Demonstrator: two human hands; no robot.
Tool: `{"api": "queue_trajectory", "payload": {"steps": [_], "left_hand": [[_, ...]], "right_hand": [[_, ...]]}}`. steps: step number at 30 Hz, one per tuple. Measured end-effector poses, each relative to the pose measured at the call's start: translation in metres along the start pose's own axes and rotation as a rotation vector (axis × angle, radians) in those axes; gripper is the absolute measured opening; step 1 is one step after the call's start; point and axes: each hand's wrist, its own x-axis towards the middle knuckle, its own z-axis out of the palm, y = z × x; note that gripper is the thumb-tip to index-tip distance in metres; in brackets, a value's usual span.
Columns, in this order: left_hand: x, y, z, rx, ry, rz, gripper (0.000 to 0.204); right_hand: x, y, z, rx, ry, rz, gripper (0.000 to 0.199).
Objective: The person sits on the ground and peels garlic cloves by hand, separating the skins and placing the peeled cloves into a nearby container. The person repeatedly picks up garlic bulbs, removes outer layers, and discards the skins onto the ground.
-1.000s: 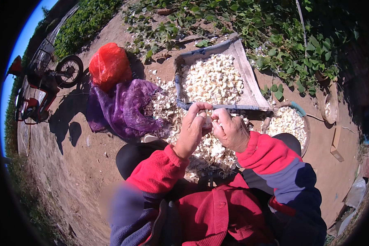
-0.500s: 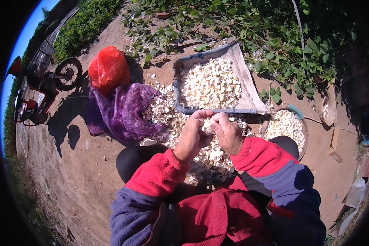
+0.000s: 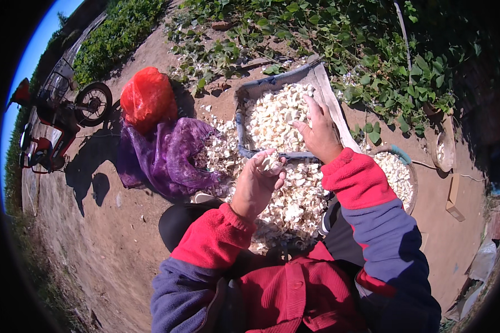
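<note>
Garlic pieces (image 3: 270,162), pale and papery, sit pinched in the curled fingers of the left hand (image 3: 256,186) at the centre of the frame; they are too small to tell which way they point. Beneath lies a heap of white husks and cloves (image 3: 297,202), flaky and irregular. The right hand (image 3: 320,133) reaches up and right with fingers spread apart and flat, holding nothing, over the grey rectangular tray (image 3: 330,97), whose long axis runs toward the upper right. A round basket (image 3: 401,158) sits at right. Purple mesh sack (image 3: 166,158) and red mesh bag (image 3: 148,99) lie at left, on bare packed dirt.
</note>
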Motion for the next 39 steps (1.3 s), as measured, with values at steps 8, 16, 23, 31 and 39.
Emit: {"api": "queue_trajectory", "payload": {"steps": [8, 16, 23, 31, 39], "left_hand": [[0.001, -0.004, -0.004, 0.182, -0.184, 0.090, 0.042], [-0.005, -0.002, 0.007, 0.215, -0.213, 0.020, 0.047], [-0.010, -0.003, 0.011, 0.419, -0.140, 0.074, 0.039], [-0.017, 0.001, 0.023, 0.590, -0.228, 0.169, 0.057], [-0.007, 0.008, 0.010, 0.210, -0.162, 0.102, 0.046]], "right_hand": [[-0.052, -0.050, -0.014, 0.242, -0.341, -0.015, 0.027], [-0.057, -0.059, -0.019, 0.219, -0.176, -0.163, 0.020], [-0.055, -0.048, -0.010, 0.123, -0.092, -0.219, 0.011], [-0.053, -0.042, -0.017, 1.099, -0.046, 0.707, 0.015], [-0.035, -0.031, -0.059, 0.721, -0.730, 0.492, 0.010]]}}
